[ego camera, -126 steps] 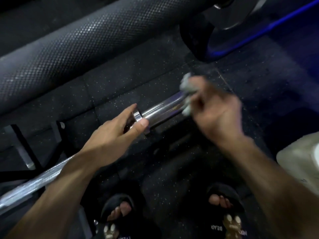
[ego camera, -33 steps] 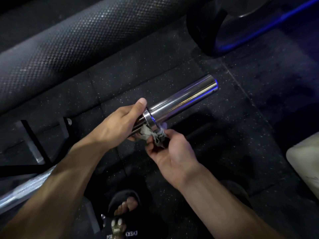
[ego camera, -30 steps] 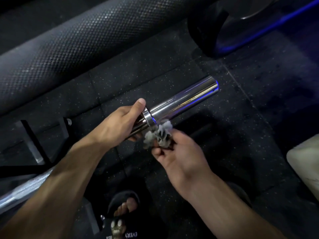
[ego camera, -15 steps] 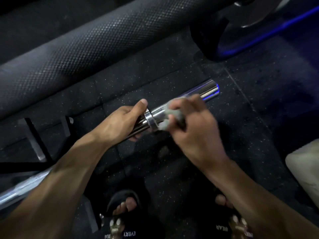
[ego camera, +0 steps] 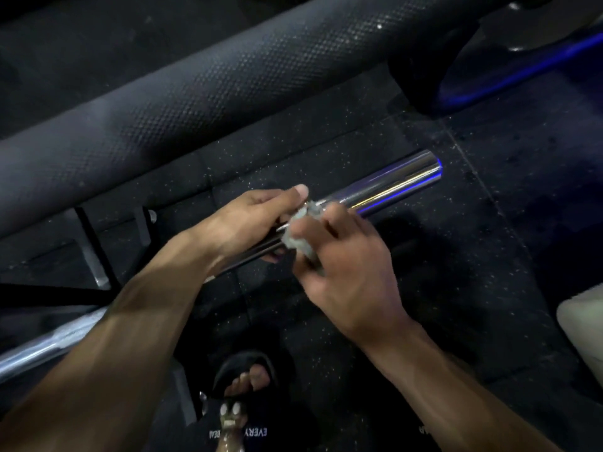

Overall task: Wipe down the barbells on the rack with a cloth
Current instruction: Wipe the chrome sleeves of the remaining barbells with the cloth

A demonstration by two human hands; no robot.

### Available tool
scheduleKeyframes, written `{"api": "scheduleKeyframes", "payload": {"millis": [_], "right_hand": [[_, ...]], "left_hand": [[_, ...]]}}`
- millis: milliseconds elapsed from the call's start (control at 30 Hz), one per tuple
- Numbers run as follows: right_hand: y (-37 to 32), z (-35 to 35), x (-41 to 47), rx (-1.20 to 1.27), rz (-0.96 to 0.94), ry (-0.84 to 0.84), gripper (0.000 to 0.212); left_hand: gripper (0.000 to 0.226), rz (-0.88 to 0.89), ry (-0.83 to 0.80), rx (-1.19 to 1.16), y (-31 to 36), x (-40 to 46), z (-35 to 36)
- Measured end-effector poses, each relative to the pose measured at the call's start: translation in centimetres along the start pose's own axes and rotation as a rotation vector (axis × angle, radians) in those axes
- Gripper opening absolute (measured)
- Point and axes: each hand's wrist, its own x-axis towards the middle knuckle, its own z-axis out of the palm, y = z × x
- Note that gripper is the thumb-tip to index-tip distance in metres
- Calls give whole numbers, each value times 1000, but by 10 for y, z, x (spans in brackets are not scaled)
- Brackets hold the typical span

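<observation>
A chrome barbell [ego camera: 388, 187] runs diagonally from lower left to upper right, its shiny sleeve end free over the floor. My left hand [ego camera: 251, 216] grips the bar just behind the sleeve collar, thumb on top. My right hand [ego camera: 346, 265] holds a small crumpled grey cloth [ego camera: 298, 238] and presses it against the bar at the collar, right beside my left hand. The collar itself is hidden by the cloth and fingers. The thinner shaft [ego camera: 49, 347] continues toward the lower left.
A thick black textured roller pad [ego camera: 202, 83] crosses above the bar. A black weight plate [ego camera: 434, 66] with a blue glow stands upper right. A metal rack leg [ego camera: 88, 252] is on the left, a pale cushion [ego camera: 584, 327] at the right edge, my sandalled foot [ego camera: 244, 383] below.
My right hand has slid the cloth back along the sleeve toward the collar, uncovering most of the chrome sleeve. My left hand keeps its grip in the same place.
</observation>
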Motion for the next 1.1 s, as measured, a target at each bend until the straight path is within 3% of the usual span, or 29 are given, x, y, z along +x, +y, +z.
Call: {"api": "scheduleKeyframes", "payload": {"millis": [133, 333, 467, 533, 667, 733, 833, 900, 1000, 1100], "right_hand": [[15, -2, -22, -36, -32, -124, 23], [-2, -10, 19, 110, -14, 72, 22], [15, -8, 13, 156, -36, 38, 27], [40, -21, 7, 132, 18, 61, 30], [95, -55, 19, 133, 339, 331, 27], [91, -50, 22, 130, 337, 371, 26], [59, -24, 8, 94, 93, 167, 32], [67, -30, 6, 90, 40, 63, 35], [99, -55, 19, 147, 268, 238, 29], [100, -64, 24, 203, 411, 286, 26]], "left_hand": [[70, 72, 32, 142, -4, 1, -2], [69, -20, 88, 163, -1, 5, 3], [68, -75, 102, 166, 1, 7, 4], [70, -79, 70, 157, -1, 10, 6], [74, -74, 61, 171, 1, 10, 8], [76, -75, 77, 176, 2, 11, 10], [77, -81, 107, 173, 0, 13, 11], [75, -77, 116, 163, -2, 14, 11], [76, -51, 120, 181, -3, 13, 10], [76, -18, 154, 227, -1, 11, 13]]}}
